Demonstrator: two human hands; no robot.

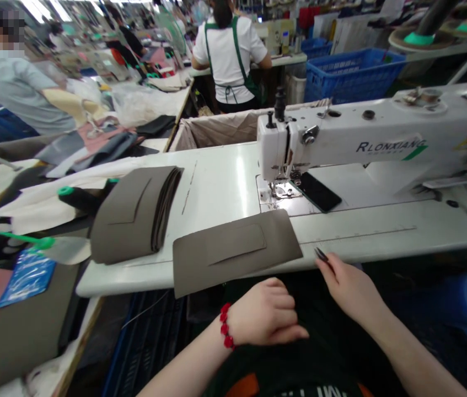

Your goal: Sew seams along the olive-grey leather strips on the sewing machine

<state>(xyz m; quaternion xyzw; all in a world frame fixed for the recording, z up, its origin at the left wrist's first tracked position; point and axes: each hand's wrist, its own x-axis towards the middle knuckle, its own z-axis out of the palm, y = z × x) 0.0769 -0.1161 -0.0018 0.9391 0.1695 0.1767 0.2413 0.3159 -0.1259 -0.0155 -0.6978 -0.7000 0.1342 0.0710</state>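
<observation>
Left hand (266, 320) clenched, below table (225, 187) front edge. Right hand (351, 289) pinches small dark tool (322, 255). Grey piece (233, 248) overhangs front edge: may slide off; tool tip may snag it.

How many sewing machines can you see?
2. A white sewing machine stands on the table just ahead, and a beige sewing machine sits far back beside the person in the green apron. More may be hidden.
</observation>
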